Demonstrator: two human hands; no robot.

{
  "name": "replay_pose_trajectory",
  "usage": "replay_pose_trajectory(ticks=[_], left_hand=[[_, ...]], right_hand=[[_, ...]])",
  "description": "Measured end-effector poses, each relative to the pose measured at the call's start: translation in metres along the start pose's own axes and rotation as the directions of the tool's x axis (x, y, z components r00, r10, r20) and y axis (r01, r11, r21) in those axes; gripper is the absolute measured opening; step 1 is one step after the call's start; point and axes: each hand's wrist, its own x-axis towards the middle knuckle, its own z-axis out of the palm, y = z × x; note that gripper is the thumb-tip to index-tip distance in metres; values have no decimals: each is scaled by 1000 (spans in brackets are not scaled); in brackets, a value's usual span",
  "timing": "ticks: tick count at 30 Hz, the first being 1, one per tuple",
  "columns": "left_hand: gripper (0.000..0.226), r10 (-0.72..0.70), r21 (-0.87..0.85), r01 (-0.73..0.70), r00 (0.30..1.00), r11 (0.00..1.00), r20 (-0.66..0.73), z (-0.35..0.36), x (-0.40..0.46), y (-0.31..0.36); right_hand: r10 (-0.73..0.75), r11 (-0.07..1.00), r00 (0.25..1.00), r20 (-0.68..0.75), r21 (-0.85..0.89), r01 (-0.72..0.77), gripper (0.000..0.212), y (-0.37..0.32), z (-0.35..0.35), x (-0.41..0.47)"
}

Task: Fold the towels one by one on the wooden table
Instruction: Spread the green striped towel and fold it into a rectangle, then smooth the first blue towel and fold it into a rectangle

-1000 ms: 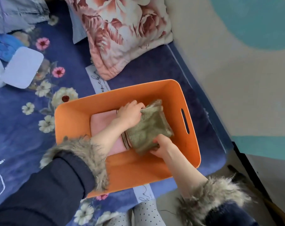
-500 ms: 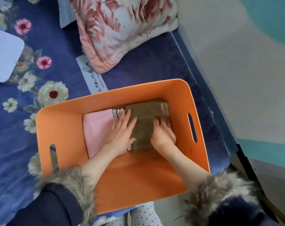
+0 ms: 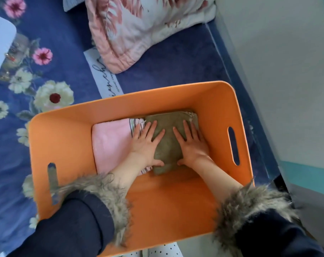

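Inside orange bin (image 3: 68, 138), both hands (image 3: 145, 143) (image 3: 191, 145) flat, pressing olive towel (image 3: 168, 149)

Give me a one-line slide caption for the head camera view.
Both hands, left and right, press a folded olive towel flat beside a pink towel inside an orange bin.

1 head camera looks steeply down, close over the orange bin (image 3: 220, 112).

Both arms reach forward and down, wrists bare beyond dark sleeves with fur cuffs. The left hand (image 3: 145, 145) lies flat, palm down, fingers straight and spread, thumb tucked toward the body. The right hand (image 3: 191, 145) mirrors it, fingers splayed; its little finger seems partly hidden.
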Motion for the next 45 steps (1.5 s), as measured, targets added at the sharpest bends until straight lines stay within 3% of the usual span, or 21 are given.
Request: replay_pose_trajectory(ticks=[2,5,10,14,18,22,28,34,39,42,45], left_hand=[[99,19,-106,-15,999,994,39,-14,-11,-7],[78,20,-235,-36,998,971,-67,-30,-50,-9],[64,-49,-363,-51,965,931,-259,-69,-132,-3],[65,64,-253,-201,884,946,-463,-118,-184,11],[84,226,-113,-349,788,930,-573,-148,-229,39],[82,418,58,-477,697,877,-584,-165,-266,80],[74,696,279,-704,411,653,-589,-178,-332,175],[82,928,477,-821,160,314,-336,-129,-408,278],[69,973,547,-836,-92,39,-211,-58,-492,341],[67,957,570,-812,-248,-122,-148,-4,-552,364],[67,928,566,-781,-366,-265,-70,53,-613,370]], right_hand=[[-4,997,999,-38,76,6,103,-3,-7,-15],[70,968,986,-152,249,-31,81,-12,-21,-51],[259,923,861,-438,374,-87,64,-23,-55,-130],[338,907,738,-583,412,-90,64,-21,-77,-208],[489,865,579,-652,449,-225,72,-18,-71,-293],[694,720,455,-559,558,-413,81,-23,-38,-372],[882,451,141,-449,722,-526,83,-42,18,-489],[950,148,-150,-274,816,-559,79,-89,102,-600],[931,-146,-361,-60,844,-516,76,-174,181,-683],[856,-305,-516,13,819,-485,75,-241,226,-728],[776,-456,-623,96,768,-450,73,-318,268,-766]])
